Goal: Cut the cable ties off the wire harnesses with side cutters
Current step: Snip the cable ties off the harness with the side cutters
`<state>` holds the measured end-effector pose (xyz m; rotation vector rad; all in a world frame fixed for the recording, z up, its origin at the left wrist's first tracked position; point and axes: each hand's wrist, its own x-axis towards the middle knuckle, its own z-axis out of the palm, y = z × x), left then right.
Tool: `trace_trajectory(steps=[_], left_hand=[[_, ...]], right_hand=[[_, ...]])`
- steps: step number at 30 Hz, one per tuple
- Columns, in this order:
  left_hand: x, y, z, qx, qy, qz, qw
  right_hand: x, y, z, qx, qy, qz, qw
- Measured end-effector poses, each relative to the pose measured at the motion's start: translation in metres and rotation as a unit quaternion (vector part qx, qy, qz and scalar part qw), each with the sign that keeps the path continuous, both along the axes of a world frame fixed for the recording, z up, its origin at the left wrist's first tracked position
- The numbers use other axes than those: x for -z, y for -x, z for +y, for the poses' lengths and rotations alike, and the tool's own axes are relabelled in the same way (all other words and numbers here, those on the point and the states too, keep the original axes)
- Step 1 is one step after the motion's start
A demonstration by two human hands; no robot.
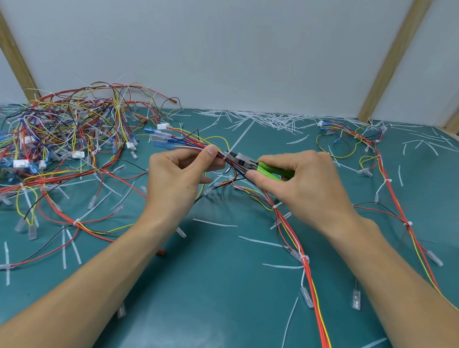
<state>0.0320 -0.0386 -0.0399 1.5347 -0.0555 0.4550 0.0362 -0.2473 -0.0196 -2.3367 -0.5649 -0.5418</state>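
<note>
We snip a tie over the big teal table mat (212, 297).
Our left hand (178, 175) pinches the bundle of red, blue and yellow wires (290, 229) in the middle; our right hand (302, 185) squeezes the green-handled side cutters (247, 163), tips at the small white plastic cable tie (226, 155).

Both forearms reach forward. The left hand (179, 173) pinches with thumb and fingers; the right hand (302, 184) is curled in a grip.
</note>
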Motion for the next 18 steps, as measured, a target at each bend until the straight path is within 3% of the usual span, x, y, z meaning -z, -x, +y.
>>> trace_trajectory(steps=[8, 18], left_hand=[[-0.0030, 0.0012, -0.0003, -0.003, 0.011, 0.002, 1.000], [-0.0047, 0.0029, -0.0014, 0.004, 0.020, 0.005, 1.000]], right_hand=[[-0.0001, -0.0007, 0.0002, 0.025, 0.014, -0.005, 1.000], [0.0014, -0.0042, 0.0024, 0.132, -0.088, -0.043, 0.986]])
